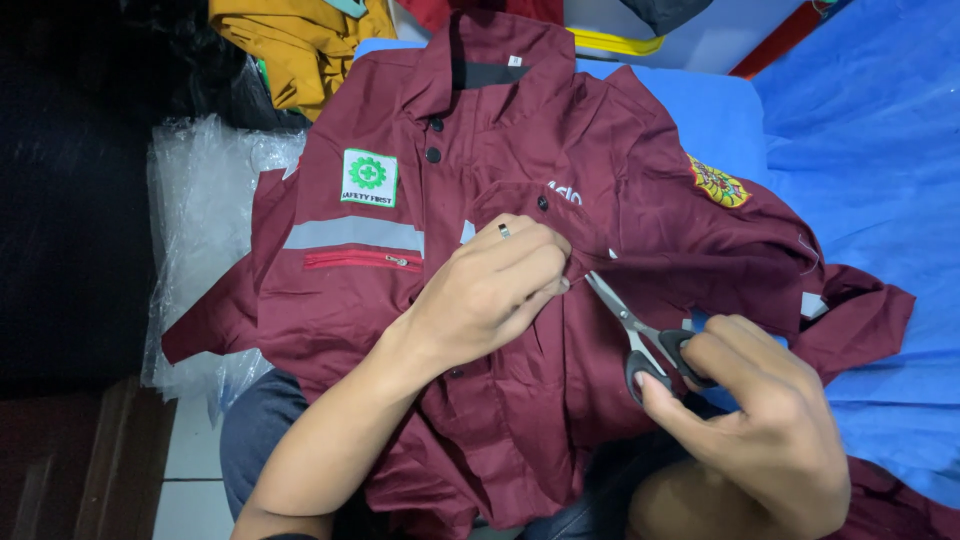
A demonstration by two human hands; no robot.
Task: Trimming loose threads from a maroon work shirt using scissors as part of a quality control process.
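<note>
A maroon work shirt (pixel 500 140) lies spread over my lap, collar away from me, with a grey reflective stripe, a red chest zipper and sewn patches. My left hand (pixel 490 285), a ring on one finger, pinches the fabric at the chest pocket near the button placket. My right hand (pixel 765 420) holds small scissors (pixel 630 325) with black handles. Their blades are slightly apart and point at the spot pinched by my left fingers.
Blue cloth (pixel 880 150) covers the surface to the right. Clear plastic bags (pixel 200 200) lie on the left beside a dark area. A mustard-yellow garment (pixel 290 40) is bunched at the top. White floor tiles (pixel 190 470) show at lower left.
</note>
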